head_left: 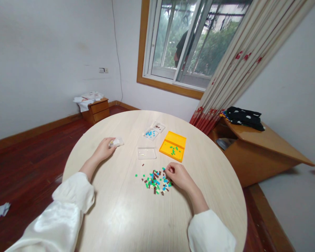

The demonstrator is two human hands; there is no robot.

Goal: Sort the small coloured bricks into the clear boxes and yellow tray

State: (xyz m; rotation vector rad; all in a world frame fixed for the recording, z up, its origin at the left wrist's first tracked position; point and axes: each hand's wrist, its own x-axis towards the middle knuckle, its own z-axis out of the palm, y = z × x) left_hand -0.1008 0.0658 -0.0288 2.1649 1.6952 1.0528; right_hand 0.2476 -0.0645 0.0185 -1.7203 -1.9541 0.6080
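Note:
My left hand [104, 148] rests on the round pale wooden table [120, 210] with its fingers closed round a small clear plastic box [116, 142]. My right hand [177, 175] sits at the right edge of a scattered pile of tiny green, blue and brown pieces [154, 181], its fingers pinched together over them; what they hold is too small to see. Beyond the pile lie an empty-looking clear tray [146, 153] and a yellow tray [173, 146] with a few green pieces in it.
Two clear trays [153, 131] with blue and brown pieces lie farther back. A low wooden cabinet [96, 109] with papers stands by the left wall. To the right a slanted wooden board [265, 138] carries dark cloth. Window and curtain are behind.

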